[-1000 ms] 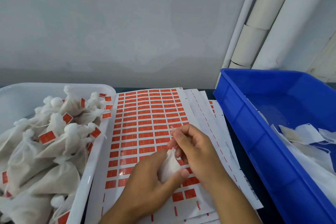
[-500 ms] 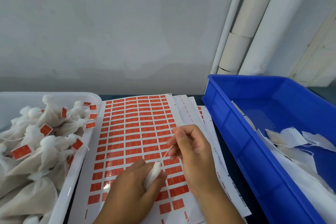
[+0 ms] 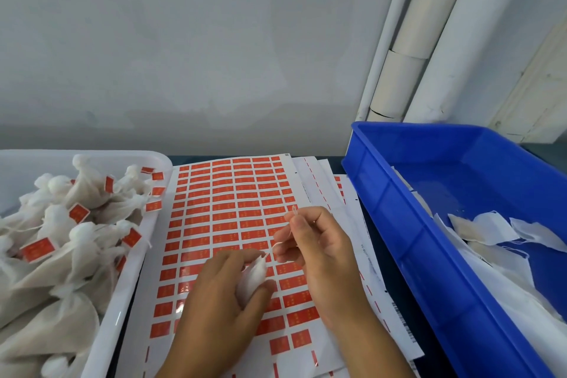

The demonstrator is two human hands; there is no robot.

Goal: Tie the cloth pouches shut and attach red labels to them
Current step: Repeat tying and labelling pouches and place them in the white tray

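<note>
Left hand point(image 3: 221, 291): lower centre of the frame, back of hand up, fingers point(image 3: 245, 256) and thumb curled round a small white cloth pouch point(image 3: 253, 281), its gathered neck pointing up and right.

Right hand point(image 3: 319, 252): just right of the left, raised slightly higher, fingertips pinching a thin white string point(image 3: 280, 241) that runs from the pouch neck up to a small loop above the index finger.

Label sheet point(image 3: 227, 209): white backing with rows of red labels, lying flat beneath both hands at frame centre; some cells near the lower edge bare. More sheets point(image 3: 349, 224) fanned out underneath, to the right.

White tray point(image 3: 116, 313): left of the frame, heaped with tied pouches point(image 3: 76, 242) carrying red labels point(image 3: 78, 213).

Blue bin point(image 3: 408, 233): right of the frame, holding loose white cloth pieces point(image 3: 487, 228).

Worktop point(image 3: 380, 258): dark, visible in strips between sheets and bin.

Room: plain grey-white wall point(image 3: 199, 40) behind; white pipes point(image 3: 408, 49) standing at upper right.
</note>
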